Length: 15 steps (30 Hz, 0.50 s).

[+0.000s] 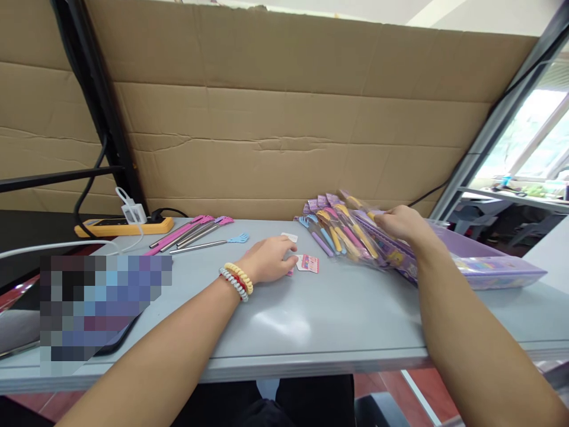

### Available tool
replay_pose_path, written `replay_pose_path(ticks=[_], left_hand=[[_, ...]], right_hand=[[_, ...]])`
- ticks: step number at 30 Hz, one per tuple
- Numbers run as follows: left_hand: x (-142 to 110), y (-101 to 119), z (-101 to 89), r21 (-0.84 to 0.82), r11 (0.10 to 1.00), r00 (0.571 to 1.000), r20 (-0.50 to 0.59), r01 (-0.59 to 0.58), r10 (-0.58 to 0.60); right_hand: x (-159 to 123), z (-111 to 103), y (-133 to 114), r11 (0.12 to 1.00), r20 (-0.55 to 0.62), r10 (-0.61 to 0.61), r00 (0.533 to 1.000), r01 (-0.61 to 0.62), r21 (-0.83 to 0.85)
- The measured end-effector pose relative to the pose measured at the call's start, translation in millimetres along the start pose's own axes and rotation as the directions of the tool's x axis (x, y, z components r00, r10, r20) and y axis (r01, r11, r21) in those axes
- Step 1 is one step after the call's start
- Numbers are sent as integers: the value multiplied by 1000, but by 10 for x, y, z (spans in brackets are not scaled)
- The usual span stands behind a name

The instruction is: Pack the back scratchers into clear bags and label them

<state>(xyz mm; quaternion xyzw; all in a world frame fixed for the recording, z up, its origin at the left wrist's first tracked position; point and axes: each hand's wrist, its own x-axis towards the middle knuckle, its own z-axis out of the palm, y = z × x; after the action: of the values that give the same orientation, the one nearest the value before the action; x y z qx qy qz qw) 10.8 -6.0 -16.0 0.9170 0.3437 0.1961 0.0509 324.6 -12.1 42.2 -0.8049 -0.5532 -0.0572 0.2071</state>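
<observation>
My left hand (270, 260), with beaded bracelets at the wrist, rests low over the grey table. Its thumb is apart from the bent fingers, beside a small pink-and-white printed card (308, 263); another white card (290, 237) shows just beyond the fingers. At the right, my right hand (402, 225) is closed on the end of a plastic-wrapped back scratcher (355, 201) above the pile. That pile of back scratchers (342, 231) has blue, yellow, pink and purple handles, several in clear sleeves with purple labels. A silver back scratcher (208, 245) with a blue hand-shaped end lies to the left.
Pink and silver back scratchers (191, 231) lie at the back left, near a yellow power strip (124, 226) with a white charger. A purple box (502, 273) stands at the right. A cardboard sheet (284, 118) walls the back. A blurred-out phone-like object (106, 308) lies front left.
</observation>
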Motion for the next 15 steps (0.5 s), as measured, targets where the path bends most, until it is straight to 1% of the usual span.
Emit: replay_pose_path(ticks=[1, 2, 5, 7, 9, 12, 13, 15], left_hand=[[1, -12, -5, 9, 1000, 1000, 3, 7, -7], [2, -25, -9, 16, 1000, 1000, 7, 15, -15], [3, -49, -11, 23, 999, 999, 29, 40, -40], [3, -51, -7, 21, 998, 997, 47, 53, -54], [2, -45, -2, 14, 998, 997, 58, 57, -58], [0, -36, 2, 3, 999, 997, 61, 50, -50], [-1, -34, 1, 1, 999, 997, 60, 49, -49], [-3, -30, -3, 1, 999, 997, 59, 48, -48]], right_hand=[[14, 13, 2, 999, 54, 38, 998, -37, -26], [29, 28, 3, 998, 113, 52, 992, -47, -44], [77, 78, 10, 998, 312, -1, 950, 19, -57], [105, 109, 17, 997, 386, -16, 923, 45, -66], [128, 135, 28, 996, 380, 2, 925, 33, -85], [158, 172, 56, 994, 335, 17, 942, 20, -107], [168, 187, 69, 993, 326, 15, 945, 23, -113], [189, 219, 102, 994, 260, -22, 965, 49, -99]])
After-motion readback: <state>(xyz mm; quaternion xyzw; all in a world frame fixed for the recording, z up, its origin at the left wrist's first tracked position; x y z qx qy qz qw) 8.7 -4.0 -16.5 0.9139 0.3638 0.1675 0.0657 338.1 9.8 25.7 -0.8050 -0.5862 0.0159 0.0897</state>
